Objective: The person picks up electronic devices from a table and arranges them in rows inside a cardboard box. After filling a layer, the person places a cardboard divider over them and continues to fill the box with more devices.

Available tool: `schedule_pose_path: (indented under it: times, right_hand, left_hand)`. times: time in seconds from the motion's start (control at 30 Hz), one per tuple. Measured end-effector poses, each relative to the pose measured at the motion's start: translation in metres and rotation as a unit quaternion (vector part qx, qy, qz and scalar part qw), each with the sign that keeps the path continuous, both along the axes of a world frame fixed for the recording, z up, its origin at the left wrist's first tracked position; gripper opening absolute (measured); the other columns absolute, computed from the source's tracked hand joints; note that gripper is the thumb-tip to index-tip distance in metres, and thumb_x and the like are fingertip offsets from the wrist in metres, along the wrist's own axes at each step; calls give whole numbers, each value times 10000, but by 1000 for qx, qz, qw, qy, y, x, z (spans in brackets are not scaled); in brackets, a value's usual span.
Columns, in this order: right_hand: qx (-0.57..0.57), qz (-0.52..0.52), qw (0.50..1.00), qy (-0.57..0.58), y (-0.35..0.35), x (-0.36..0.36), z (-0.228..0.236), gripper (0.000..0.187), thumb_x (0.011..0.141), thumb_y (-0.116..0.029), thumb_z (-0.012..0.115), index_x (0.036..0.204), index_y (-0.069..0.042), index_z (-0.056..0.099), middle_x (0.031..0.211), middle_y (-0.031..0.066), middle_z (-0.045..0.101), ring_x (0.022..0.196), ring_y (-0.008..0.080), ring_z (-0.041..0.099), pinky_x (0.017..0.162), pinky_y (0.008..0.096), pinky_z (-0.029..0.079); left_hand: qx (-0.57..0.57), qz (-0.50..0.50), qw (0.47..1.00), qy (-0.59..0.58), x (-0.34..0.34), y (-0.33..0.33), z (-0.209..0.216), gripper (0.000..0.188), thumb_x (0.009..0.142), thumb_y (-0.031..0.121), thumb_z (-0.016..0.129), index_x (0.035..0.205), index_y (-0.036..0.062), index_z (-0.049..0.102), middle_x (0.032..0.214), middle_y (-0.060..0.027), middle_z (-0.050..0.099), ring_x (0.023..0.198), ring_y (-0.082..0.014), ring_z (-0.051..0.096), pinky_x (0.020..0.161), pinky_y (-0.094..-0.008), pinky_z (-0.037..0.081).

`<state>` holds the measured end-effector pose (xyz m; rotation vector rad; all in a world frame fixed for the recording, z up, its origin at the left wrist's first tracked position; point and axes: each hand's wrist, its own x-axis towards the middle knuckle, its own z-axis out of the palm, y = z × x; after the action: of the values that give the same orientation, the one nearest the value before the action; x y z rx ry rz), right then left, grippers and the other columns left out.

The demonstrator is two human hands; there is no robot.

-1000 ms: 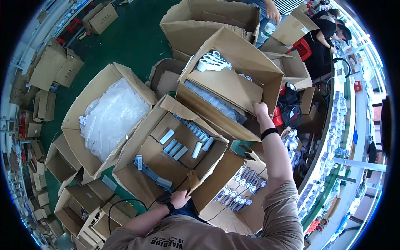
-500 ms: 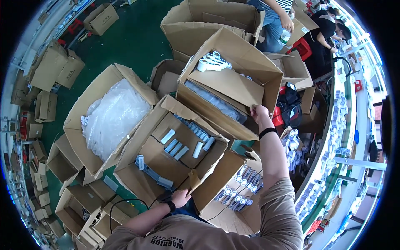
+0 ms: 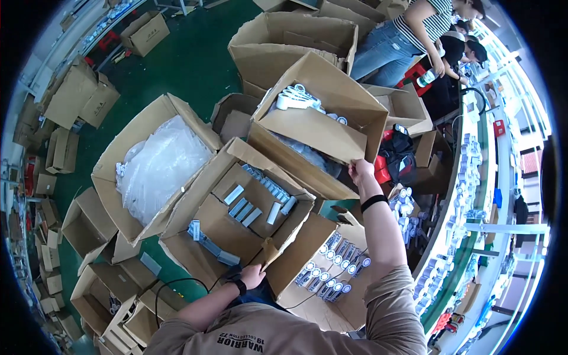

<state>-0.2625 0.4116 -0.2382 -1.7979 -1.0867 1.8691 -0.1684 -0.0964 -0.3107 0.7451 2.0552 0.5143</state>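
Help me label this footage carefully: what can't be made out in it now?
All in the head view:
- What lies directly beneath the flat brown cardboard sheet: the sheet covers it.
- Fingertips of the bare left hand: hidden by the hand itself.
- Bottom under the heaped translucent plastic: the heap covers it.
- Small brown cardboard boxes' contents, left rim: too small.

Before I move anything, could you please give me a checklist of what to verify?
1. Right hand holding the cardboard sheet by its edge: ok.
2. Left hand at the near edge of the open box: ok.
3. Clear plastic beside the sheet fully uncovered: not ok, partly hidden.
4. White pieces free of the sheet: cannot tell.
5. Co-worker's hand away from the sheet: ok.
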Motion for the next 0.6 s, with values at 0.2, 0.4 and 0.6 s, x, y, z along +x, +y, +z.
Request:
schedule_pose_path:
  times: [0.2, 0.4, 0.6]
  right_hand:
    - [31, 12, 997, 63, -39, 24, 55, 49, 862, -4, 523, 817, -25, 525, 642, 58, 523, 500, 166, 521, 425, 268, 453]
    - [90, -19, 989, 117, -81, 61, 112, 54, 853, 6, 527, 888, -31, 509, 645, 68, 529, 497, 176, 525, 440, 287, 458]
    - [220, -9, 946, 238, -105, 205, 193, 106, 919, -48, 510, 1022, -65, 487, 713, 53, 565, 485, 128, 510, 439, 245, 436]
  left_hand:
    - [-11, 8, 1000, 22, 4, -2, 2, 276, 828, 302, 609, 865, 30, 581, 813, -202, 647, 789, -393, 622, 713, -497, 490]
    - [-19, 8, 1000, 12, 9, -3, 23, 275, 819, 264, 619, 941, 22, 582, 895, -214, 644, 840, -392, 617, 743, -482, 492]
    - [172, 76, 975, 122, 25, 5, 46, 433, 850, 222, 592, 1222, 14, 515, 1247, -225, 528, 1112, -361, 529, 956, -404, 428]
